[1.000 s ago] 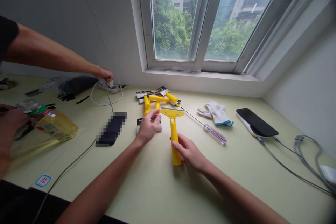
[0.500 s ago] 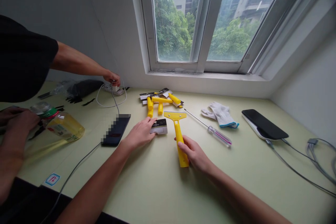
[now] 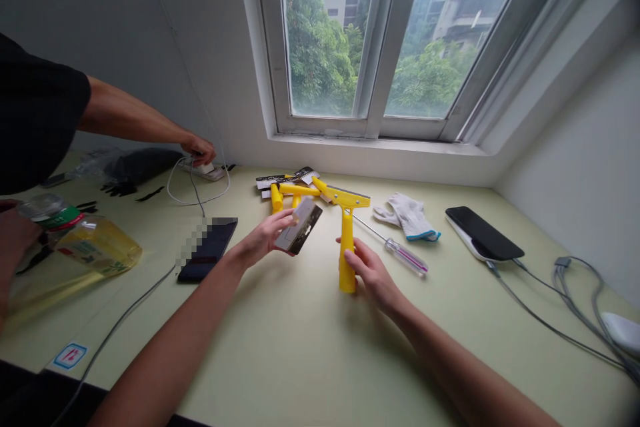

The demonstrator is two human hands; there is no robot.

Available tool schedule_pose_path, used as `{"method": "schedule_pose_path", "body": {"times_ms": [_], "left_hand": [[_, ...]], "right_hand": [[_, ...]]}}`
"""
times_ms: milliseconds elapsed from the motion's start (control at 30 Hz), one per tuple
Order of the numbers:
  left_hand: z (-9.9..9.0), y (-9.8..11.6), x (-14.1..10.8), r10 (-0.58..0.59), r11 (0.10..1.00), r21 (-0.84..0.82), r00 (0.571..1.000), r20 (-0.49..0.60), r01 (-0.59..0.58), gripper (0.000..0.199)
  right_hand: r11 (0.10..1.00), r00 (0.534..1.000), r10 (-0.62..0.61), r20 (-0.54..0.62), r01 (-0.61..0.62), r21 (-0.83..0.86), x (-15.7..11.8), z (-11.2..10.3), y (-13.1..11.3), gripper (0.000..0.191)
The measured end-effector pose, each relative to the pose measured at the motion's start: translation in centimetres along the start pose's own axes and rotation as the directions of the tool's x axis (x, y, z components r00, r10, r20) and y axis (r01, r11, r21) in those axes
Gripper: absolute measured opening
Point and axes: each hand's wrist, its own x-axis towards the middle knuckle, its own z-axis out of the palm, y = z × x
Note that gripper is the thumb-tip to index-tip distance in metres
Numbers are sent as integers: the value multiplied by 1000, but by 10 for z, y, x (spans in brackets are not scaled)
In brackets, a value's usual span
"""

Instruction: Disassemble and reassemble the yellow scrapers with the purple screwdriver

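My left hand point(image 3: 267, 237) pinches a black and white card point(image 3: 300, 227), tilted and raised off the pale green table point(image 3: 280, 360). In my right hand point(image 3: 367, 267) is a yellow scraper point(image 3: 347, 260), held upright by its handle with the wide head on top. Behind the card lies a pile of yellow handles point(image 3: 299, 190) and black and white cards point(image 3: 306, 175). A screwdriver point(image 3: 407, 257) with a clear handle rests just right of the scraper, its shaft tip hidden behind it.
White gloves point(image 3: 409, 215) and a phone on a white base point(image 3: 483, 237) with cables lie right. At left are a dark phone point(image 3: 213, 250), a bottle of yellow liquid point(image 3: 97, 243) and another person's arm point(image 3: 135, 113), the hand at a power strip point(image 3: 213, 172).
My left hand has picked the card up from the table and tilted it. The scraper in my right hand has turned more upright. The view has shifted slightly.
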Motion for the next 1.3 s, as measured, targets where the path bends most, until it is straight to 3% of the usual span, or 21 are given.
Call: {"method": "schedule_pose_path", "body": {"times_ms": [133, 267, 467, 600, 833, 1067, 1300], "left_hand": [[23, -16, 1, 3, 900, -429, 981, 193, 82, 53], [47, -33, 4, -14, 787, -604, 981, 192, 129, 51], [63, -39, 9, -27, 812, -581, 998, 48, 50, 55], [59, -36, 8, 21, 845, -535, 999, 38, 3, 61], [63, -41, 3, 18, 829, -559, 999, 32, 3, 47], [83, -46, -3, 50, 763, -644, 999, -10, -44, 47], [86, -48, -4, 43, 746, -666, 999, 4, -30, 44]], "right_hand": [[998, 995, -57, -79, 59, 26, 12, -12, -4, 43], [995, 985, -98, -141, 102, 21, 21, -18, -6, 39], [991, 980, -132, -148, 131, -14, 22, -21, -14, 30], [995, 988, -99, -118, 97, -26, 19, -25, -19, 31], [997, 997, -72, -41, 71, -5, 21, -29, -15, 31], [991, 984, -127, -124, 130, 21, 26, -28, -20, 40], [981, 967, -103, -235, 138, 134, 32, -23, -28, 38]]}}
